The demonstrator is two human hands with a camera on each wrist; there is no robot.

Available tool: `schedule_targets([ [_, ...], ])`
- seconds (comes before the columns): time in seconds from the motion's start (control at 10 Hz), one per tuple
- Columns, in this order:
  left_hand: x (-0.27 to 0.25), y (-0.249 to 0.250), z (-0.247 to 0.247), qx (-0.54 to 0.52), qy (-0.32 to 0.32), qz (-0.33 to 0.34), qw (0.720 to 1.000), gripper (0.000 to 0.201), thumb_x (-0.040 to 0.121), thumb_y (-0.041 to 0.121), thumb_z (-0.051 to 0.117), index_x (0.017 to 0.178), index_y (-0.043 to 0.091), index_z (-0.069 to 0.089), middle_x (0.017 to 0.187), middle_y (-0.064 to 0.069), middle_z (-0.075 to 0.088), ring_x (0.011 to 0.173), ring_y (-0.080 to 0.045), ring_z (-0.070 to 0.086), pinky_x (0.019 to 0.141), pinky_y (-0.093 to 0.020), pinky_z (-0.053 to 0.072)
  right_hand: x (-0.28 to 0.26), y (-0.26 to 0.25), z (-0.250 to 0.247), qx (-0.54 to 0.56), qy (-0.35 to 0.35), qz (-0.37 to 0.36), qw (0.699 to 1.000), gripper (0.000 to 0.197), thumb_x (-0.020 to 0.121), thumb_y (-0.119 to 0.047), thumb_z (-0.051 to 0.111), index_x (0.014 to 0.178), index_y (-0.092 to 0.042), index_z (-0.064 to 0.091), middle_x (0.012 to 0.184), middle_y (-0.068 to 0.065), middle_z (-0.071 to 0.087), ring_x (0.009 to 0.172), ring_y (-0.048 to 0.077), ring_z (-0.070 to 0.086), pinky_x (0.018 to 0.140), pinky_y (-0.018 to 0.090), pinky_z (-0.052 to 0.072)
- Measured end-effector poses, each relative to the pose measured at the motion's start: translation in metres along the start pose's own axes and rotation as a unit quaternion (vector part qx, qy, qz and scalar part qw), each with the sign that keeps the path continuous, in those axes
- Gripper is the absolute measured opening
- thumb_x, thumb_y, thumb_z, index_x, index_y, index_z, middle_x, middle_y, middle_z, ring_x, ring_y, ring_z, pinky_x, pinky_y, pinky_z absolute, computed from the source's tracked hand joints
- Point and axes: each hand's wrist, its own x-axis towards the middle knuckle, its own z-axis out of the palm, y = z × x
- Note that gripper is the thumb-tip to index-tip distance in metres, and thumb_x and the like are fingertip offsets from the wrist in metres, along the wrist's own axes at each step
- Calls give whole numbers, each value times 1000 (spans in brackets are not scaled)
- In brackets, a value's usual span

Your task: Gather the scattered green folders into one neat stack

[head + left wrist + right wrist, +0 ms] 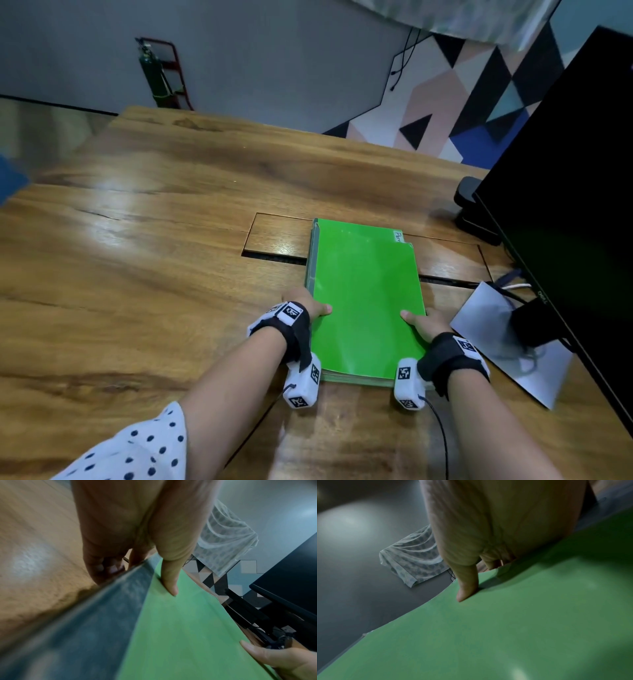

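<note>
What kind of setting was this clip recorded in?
Most likely an office or workroom. A Dell monitor stands on a large wooden desk with a cable hatch, a stack of green folders lies on it, and a fire extinguisher stands by the grey wall.

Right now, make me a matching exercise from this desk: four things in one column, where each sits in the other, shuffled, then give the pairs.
Things:
1. stack of green folders
2. left hand
3. monitor
4. white sheet

Places:
A. at the desk's right edge, screen dark
B. between both hands, flat on the wooden desk
C. under the monitor's base
D. gripping the stack's left edge

Pairs: 1-B, 2-D, 3-A, 4-C
</note>
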Motion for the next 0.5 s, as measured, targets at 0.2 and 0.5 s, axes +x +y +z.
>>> schedule_targets([
  [0.2, -1, -1, 5, -37, 9, -7, 999, 69, 84, 45, 65, 132, 0, 45, 132, -13, 54, 118, -25, 55, 90, -30, 47, -7, -6, 0, -122, 38, -6, 992, 76, 87, -63, 43, 143, -12, 38, 152, 17, 27, 137, 36, 31, 111, 48, 30],
  [0.5, -10, -24, 0, -143, -26, 38, 989, 108, 74, 72, 54, 147, 1, 18, 150, -19, 31, 133, -36, 39, 103, -45, 39, -40, -35, 22, -223, 140, -100, 959, 73, 93, -57, 31, 150, -13, 17, 154, 14, 8, 141, 33, 12, 108, 62, 24],
])
